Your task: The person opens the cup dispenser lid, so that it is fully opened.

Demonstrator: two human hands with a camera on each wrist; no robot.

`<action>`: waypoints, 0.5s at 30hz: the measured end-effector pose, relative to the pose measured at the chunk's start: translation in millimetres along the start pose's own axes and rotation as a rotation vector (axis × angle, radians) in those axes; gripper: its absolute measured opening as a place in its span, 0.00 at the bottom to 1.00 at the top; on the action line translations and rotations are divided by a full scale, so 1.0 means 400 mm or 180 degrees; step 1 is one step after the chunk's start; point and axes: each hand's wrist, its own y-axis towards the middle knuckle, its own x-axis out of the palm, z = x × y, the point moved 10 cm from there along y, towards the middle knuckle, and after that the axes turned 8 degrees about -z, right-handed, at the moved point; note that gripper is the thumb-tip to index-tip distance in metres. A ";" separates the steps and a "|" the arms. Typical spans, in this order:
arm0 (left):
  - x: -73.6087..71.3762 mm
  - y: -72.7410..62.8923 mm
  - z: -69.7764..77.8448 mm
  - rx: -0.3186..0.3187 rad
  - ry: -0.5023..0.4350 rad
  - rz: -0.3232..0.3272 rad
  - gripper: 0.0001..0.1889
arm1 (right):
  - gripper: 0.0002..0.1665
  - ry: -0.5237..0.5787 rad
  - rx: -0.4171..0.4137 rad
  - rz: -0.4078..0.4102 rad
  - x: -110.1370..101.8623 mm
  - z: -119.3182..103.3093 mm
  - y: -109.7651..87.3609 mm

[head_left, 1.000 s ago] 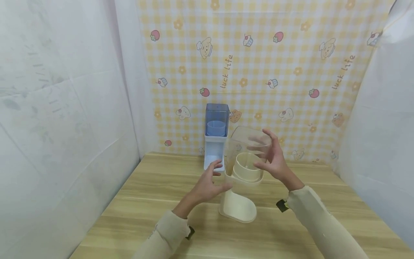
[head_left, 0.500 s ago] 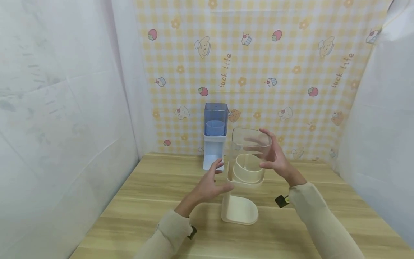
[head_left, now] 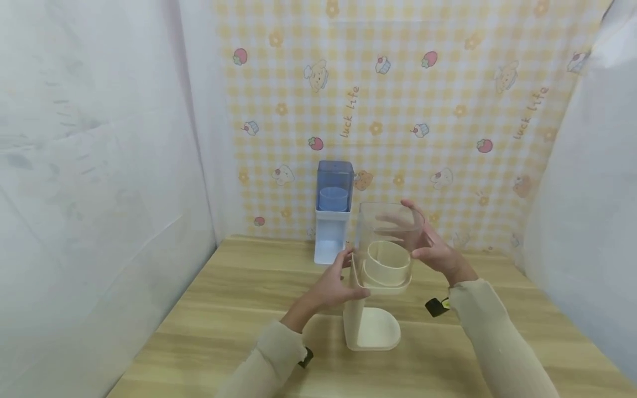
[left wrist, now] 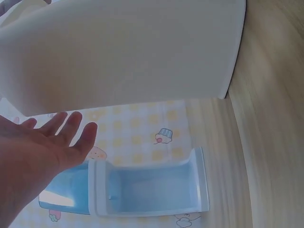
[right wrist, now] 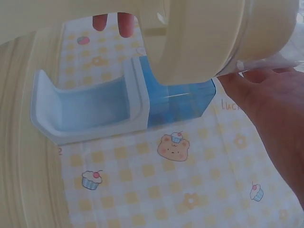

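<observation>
A cream dispenser stands upright on the wooden table, with a flat rounded foot, a back column and a collar higher up. Over its cream ring sits a clear square cover. My right hand grips this cover from the right, thumb in front and fingers seen through the plastic behind. My left hand is at the collar's left side, its thumb across the front and fingers behind. In the left wrist view, the left hand's fingers are spread and nearly straight, close beside the cream column.
Behind stands a similar dispenser with a blue see-through cover and a pale base. It is near the back edge of the table. A checked cloth hangs behind, with a white sheet on the left.
My left hand has moved right, up to the collar. The cream dispenser has turned to face more forward and shifted slightly right and nearer, with my right hand staying on the clear cover.
</observation>
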 end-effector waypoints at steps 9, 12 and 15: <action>0.011 -0.010 -0.010 -0.0030 0.0090 -0.0004 0.57 | 0.61 -0.0445 0.0173 0.0649 0.005 -0.004 -0.010; 0.012 0.001 -0.001 0.0008 0.0123 -0.0029 0.55 | 0.61 -0.0762 0.0120 0.1099 -0.005 -0.019 -0.016; 0.011 0.004 0.004 -0.0016 0.0116 -0.0017 0.56 | 0.59 -0.0940 0.0024 0.1330 -0.007 -0.020 -0.017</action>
